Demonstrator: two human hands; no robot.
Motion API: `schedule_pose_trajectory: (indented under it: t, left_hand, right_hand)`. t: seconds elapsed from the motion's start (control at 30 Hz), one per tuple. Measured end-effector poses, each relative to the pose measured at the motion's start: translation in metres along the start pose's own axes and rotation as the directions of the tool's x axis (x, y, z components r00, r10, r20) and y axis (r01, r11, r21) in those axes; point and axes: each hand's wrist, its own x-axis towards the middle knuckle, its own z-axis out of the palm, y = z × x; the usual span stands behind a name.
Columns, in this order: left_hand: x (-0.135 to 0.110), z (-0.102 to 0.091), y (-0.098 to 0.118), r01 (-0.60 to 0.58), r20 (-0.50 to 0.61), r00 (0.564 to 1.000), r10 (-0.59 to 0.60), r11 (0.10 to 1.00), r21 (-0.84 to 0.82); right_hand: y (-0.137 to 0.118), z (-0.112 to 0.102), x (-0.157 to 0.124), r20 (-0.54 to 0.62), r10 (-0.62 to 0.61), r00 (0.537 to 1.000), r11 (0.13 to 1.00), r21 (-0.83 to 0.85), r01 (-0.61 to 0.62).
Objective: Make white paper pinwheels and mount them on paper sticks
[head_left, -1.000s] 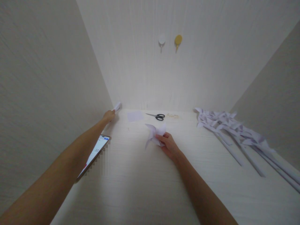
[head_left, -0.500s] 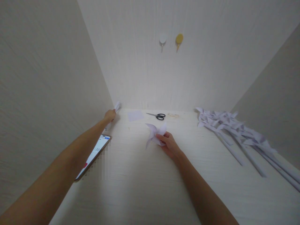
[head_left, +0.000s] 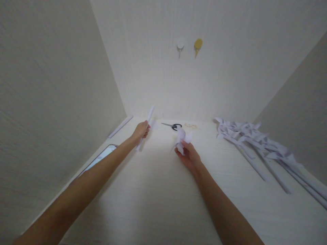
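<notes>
My left hand (head_left: 141, 130) is closed around a rolled white paper stick (head_left: 148, 117), held tilted above the white table (head_left: 158, 197). A second rolled paper stick (head_left: 120, 126) lies along the left wall. My right hand (head_left: 188, 156) pinches a folded white paper pinwheel head (head_left: 182, 137), lifted a little off the table near its middle. The two hands are about a hand's width apart.
Black-handled scissors (head_left: 172, 126) lie at the back of the table, with a small pale scrap (head_left: 190, 126) beside them. A pile of finished paper pinwheels (head_left: 258, 146) on sticks covers the right side. A phone (head_left: 100, 158) lies at the left. Two hooks (head_left: 189, 45) are on the back wall.
My left hand has lifted one rolled paper stick from the left wall and brought it toward the middle. My right hand has raised the pinwheel head and turned it.
</notes>
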Motion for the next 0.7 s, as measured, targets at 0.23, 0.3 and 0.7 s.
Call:
schedule_pose_trajectory:
  t: [0.23,0.3,0.7]
  left_hand:
    - [-0.080,0.040,-0.012,-0.144,0.094,0.982,0.161,0.975,-0.170]
    - [-0.094,0.048,-0.015,-0.186,0.067,0.977,0.201,0.966,-0.181]
    - [-0.124,0.061,-0.018,-0.229,0.077,0.963,0.260,0.931,-0.284]
  right_hand:
    - [-0.005,-0.009,0.002,-0.090,-0.047,0.995,0.980,0.188,0.064]
    - [-0.006,-0.010,0.001,-0.084,-0.066,0.994,0.978,0.193,0.081]
    - [-0.019,0.006,-0.004,-0.108,-0.262,0.959,0.965,0.001,0.263]
